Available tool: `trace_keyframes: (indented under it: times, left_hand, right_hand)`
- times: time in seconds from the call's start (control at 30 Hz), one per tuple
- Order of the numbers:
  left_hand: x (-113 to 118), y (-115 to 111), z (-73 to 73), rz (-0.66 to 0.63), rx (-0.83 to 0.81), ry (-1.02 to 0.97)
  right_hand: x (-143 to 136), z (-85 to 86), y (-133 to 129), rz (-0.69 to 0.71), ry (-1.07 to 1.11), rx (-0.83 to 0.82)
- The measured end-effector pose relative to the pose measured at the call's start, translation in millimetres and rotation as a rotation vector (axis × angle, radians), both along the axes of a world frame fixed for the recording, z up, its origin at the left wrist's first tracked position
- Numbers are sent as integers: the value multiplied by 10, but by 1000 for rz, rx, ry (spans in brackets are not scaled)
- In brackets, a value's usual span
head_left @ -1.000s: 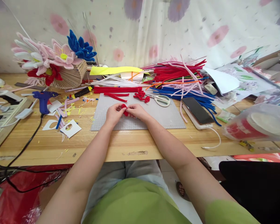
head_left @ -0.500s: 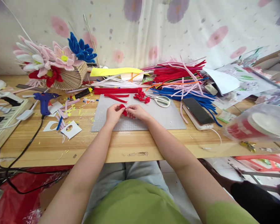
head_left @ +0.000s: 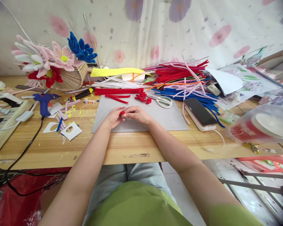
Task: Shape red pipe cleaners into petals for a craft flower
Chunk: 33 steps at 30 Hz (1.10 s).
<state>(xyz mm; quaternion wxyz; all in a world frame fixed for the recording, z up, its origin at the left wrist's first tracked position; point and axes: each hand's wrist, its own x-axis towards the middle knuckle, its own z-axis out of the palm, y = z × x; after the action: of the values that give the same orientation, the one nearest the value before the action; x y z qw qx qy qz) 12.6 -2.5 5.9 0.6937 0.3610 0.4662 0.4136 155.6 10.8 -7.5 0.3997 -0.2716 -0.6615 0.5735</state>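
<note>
Between my fingertips is a small curled piece of red pipe cleaner [head_left: 122, 113], mostly covered by the fingers. My left hand [head_left: 114, 117] is closed on it from the left, and my right hand [head_left: 139, 114] pinches it from the right. Both hands are just above the grey cutting mat [head_left: 165, 121]. Behind them on the mat lie short red pipe cleaners [head_left: 116, 99] and a cluster of curled red pieces [head_left: 142, 96]. White-handled scissors [head_left: 164, 101] rest to the right of that cluster.
A blue glue gun [head_left: 44, 103] stands at left near paper scraps [head_left: 72, 131]. Pipe cleaner flowers [head_left: 63, 58] are at the back left. Bundles of blue pipe cleaners [head_left: 191, 96] lie behind a phone [head_left: 200, 111]. A bagged cup [head_left: 257, 125] is at far right.
My hands have turned the red piece, and less of it shows now. The left hand has rolled over so its fingers curl around it. A dark shape at lower right has left the view.
</note>
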Motion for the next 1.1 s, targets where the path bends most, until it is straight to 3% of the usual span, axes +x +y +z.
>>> trace_keyframes:
  times: [0.13,0.33,0.53,0.63,0.7,0.77,0.87,1.0,1.1]
  left_hand:
    - [-3,4,7,-46,-15,-14]
    - [1,56,-45,331,188,186]
    - [-7,112,-34,263,198,118]
    - [33,228,-33,244,211,178]
    - [116,339,-48,221,301,371]
    - [258,452,-67,129,499,640]
    - [531,595,-89,-23,889,1039]
    - [783,760,-122,-199,1066,1317]
    - [779,852,-153,-241,1088,1414]
  right_hand:
    - [2,-6,10,-9,12,5]
    - [98,87,6,-12,-109,-38]
    - [247,169,22,101,-199,-112]
    - [457,201,122,-46,-121,-115]
    - [642,211,217,-280,-13,-63]
    - [820,194,318,-557,61,-8]
    - [1005,105,449,-820,125,-49]
    - [1072,-87,552,-940,113,-83]
    - [1056,-195,573,-945,15,-42]
